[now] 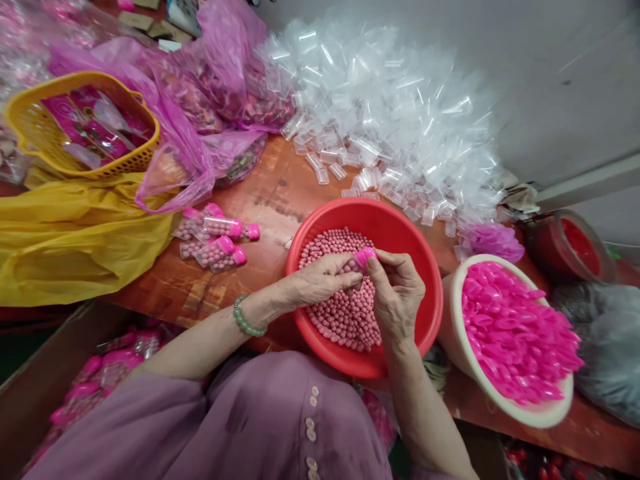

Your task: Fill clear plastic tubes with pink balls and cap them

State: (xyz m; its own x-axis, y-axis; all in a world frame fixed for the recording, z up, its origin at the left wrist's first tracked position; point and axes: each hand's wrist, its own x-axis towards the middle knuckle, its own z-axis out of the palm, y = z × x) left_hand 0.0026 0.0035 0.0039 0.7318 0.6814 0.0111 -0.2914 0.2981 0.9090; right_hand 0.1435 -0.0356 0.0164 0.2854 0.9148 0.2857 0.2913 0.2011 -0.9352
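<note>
Left hand [320, 280] closed round a small bead-filled bottle [351, 266], over my red basin [434, 307]; right hand [399, 290] pinching its pink cap [365, 256]. Capped bottles [218, 248] left, pink plastic pieces [515, 333] right.

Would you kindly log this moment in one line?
left hand: holds clear plastic bottle | right hand: on pink plastic cap | below: round red basin

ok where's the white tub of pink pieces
In the head view, the white tub of pink pieces is on the right, past the person's right hand and beside the red basin, with crumpled purple plastic just beyond.
</note>
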